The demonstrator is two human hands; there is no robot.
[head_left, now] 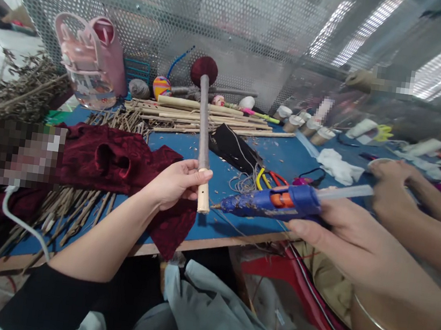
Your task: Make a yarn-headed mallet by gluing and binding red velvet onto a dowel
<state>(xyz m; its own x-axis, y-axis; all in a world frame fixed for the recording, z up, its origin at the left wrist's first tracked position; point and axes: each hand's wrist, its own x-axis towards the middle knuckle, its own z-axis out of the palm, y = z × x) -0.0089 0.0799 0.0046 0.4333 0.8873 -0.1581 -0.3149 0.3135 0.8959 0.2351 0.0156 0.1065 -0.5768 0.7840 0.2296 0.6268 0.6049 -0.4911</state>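
My left hand [179,182] is closed around the lower part of a stick [203,114], thumb on top. Most of the stick is wrapped in grey; its near end is bare pale wood with a small dark hole. A dark red ball [204,71] caps the far end. In my right hand [350,241] is a blue hot glue gun [273,200] with a clear glue stick [347,192] out of its back. Its nozzle points left, at or very near the bare wooden end; contact cannot be made out. The fingers behind the gun are partly hidden.
Dark red cloth [123,160] lies at left beside dried plant stems [7,88]. Behind are thin wooden sticks [226,122], a pink bottle [106,58] and a clear jug [89,77]. Yellow-and-red pliers [269,179] lie near grey thread. Another person's hands [395,182] work at right.
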